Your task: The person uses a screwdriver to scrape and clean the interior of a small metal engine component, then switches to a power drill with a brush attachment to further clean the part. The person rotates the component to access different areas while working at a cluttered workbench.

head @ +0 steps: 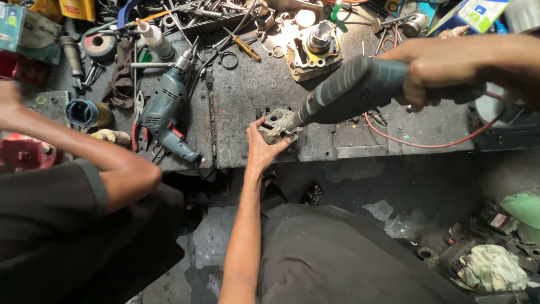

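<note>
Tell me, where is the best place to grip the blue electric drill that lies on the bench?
Probably the pistol handle of the blue electric drill, coming from the near bench edge. The drill lies flat, chuck pointing away, handle angled toward the edge and uncovered, though pliers lie close alongside.

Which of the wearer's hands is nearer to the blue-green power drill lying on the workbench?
Left. The left hand grips a small metal part at the bench edge, just right of the drill. The right hand holds a grey power tool much farther right.
</note>
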